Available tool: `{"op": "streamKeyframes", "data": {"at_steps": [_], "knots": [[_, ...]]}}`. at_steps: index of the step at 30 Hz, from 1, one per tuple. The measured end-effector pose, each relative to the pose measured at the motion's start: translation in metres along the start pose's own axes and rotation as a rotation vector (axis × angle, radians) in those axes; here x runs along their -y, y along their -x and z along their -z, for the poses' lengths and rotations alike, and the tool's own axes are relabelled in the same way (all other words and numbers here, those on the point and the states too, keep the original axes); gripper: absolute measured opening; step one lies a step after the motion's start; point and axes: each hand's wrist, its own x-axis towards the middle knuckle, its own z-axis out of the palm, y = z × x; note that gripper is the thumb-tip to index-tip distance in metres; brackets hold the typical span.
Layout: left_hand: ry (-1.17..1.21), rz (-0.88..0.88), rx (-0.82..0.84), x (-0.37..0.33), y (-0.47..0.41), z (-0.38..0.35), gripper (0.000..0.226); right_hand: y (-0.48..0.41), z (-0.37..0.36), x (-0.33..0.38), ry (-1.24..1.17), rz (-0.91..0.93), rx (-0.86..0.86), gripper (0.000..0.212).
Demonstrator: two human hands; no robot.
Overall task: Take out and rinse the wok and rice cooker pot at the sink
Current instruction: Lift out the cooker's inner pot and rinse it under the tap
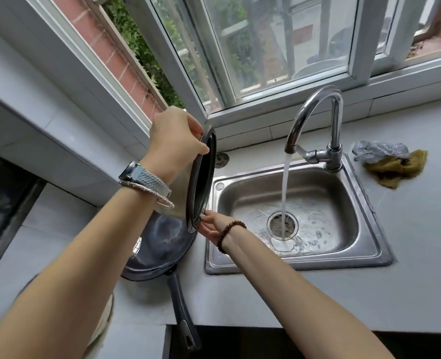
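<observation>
— Where's the rice cooker pot?
— On edge at the sink's nine o'clock. The left hand grips its top rim and the right hand pinches the bottom.
— Risk?
— A thin rim grip could slip and drop it onto the wok.

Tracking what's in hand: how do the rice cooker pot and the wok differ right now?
The rice cooker pot is held up by the left hand and right hand at its rim; the wok rests on the counter. The pot is tipped on its side; the wok sits mouth up. The wok has a long handle; the pot shows none. Neither is under the running water.
</observation>
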Motion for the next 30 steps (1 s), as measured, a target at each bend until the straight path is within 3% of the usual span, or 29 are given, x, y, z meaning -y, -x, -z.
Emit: {"op": "streamKeyframes", "data": {"at_steps": [30], "knots": [[-0.046,-0.143,0.085,-0.05,0.016,-0.015,0.029,0.011,0.006,0.013,-0.101,0.079,-0.05,0.027]]}}
